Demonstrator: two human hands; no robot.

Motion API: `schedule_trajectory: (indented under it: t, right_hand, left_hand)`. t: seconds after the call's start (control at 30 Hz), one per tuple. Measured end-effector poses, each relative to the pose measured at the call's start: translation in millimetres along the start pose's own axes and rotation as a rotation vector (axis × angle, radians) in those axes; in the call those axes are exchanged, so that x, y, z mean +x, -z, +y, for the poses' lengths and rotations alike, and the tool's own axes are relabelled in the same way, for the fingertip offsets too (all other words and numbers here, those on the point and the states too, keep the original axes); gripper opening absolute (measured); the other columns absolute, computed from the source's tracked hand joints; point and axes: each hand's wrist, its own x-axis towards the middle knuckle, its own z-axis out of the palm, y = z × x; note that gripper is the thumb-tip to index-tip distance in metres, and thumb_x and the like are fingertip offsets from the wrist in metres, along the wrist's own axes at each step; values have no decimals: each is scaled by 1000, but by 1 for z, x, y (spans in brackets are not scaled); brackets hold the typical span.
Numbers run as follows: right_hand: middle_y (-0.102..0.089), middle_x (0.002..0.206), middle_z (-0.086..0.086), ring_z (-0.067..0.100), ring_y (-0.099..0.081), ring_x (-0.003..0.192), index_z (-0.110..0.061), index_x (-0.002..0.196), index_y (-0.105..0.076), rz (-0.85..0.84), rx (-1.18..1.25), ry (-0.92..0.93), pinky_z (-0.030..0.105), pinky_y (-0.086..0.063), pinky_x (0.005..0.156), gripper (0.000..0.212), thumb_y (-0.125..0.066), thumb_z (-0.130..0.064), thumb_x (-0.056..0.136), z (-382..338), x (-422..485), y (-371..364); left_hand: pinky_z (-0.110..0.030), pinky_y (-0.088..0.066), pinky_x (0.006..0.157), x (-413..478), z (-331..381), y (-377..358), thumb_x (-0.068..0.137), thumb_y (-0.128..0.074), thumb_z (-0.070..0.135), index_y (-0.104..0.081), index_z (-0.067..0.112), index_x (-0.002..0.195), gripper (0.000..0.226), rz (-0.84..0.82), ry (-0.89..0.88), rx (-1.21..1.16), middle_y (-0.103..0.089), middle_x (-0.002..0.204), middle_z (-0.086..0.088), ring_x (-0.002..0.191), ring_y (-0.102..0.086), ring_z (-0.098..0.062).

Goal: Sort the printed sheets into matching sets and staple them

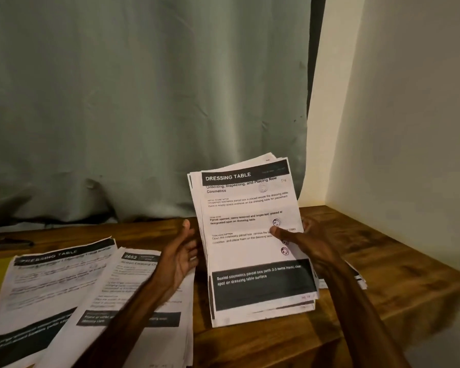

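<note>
My right hand (pixel 307 241) grips a thick stack of printed sheets (pixel 252 243) upright over the wooden table, thumb on the front page, fingers behind. The top page is headed "DRESSING TABLE". My left hand (pixel 182 252) hovers beside the stack's left edge with fingers relaxed and palm turned toward it, holding nothing. Two flat piles lie on the table at the left: another "DRESSING TABLE" pile (pixel 40 293) and a pile marked "2652" (pixel 133 312), partly covered by my left forearm. No stapler is clearly visible.
A wooden table (pixel 383 266) sits in a corner, with a grey-green curtain (pixel 144 102) behind and a cream wall (pixel 409 128) at the right. More sheets (pixel 357 277) lie under my right arm. A dark object with a blue tip (pixel 8 245) lies far left.
</note>
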Motion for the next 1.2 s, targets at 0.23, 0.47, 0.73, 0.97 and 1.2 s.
schedule_trajectory:
  t: [0.23, 0.47, 0.73, 0.97, 1.2]
  right_hand:
    - [-79, 97, -2, 23, -78, 84, -17, 113, -69, -31, -32, -89, 31, -62, 64, 35, -83, -13, 81, 21, -17, -29]
    - [-80, 87, 0, 23, -77, 74, -15, 98, -75, 216, 35, -25, 33, -62, 61, 23, -85, -22, 79, 40, -26, -37]
    - [-79, 88, 5, 24, -77, 72, -11, 97, -75, 253, 1, -59, 37, -63, 69, 10, -76, -18, 90, 69, -30, -40]
    - [-71, 91, -1, 13, -66, 81, -22, 82, -65, 409, -191, -50, 25, -48, 65, 18, -64, -18, 99, 107, -43, -40]
    - [-66, 87, -13, 10, -65, 84, -27, 82, -64, 416, -156, -31, 24, -47, 65, 22, -63, -13, 99, 110, -49, -44]
  left_hand:
    - [-59, -54, 96, -12, 2, -17, 88, -69, 9, -64, 11, 127, 39, 27, -37, 20, -73, 120, -15, 108, -71, -39]
    - [-54, -59, 90, -14, 9, -3, 90, -74, 20, -69, 12, 120, 32, 90, -38, 261, -77, 109, -9, 97, -75, -32]
    - [-36, -61, 69, -7, 7, 17, 99, -61, 36, -68, 17, 117, 27, 209, -46, 522, -79, 104, -2, 85, -78, -21]
    - [-34, -61, 69, -1, -11, 30, 100, -59, 37, -70, 15, 112, 27, 231, -34, 680, -79, 94, -1, 79, -77, -18]
    - [-29, -61, 74, -1, -28, 31, 95, -68, 29, -64, 25, 105, 12, 307, -226, 859, -71, 97, 12, 73, -71, -1]
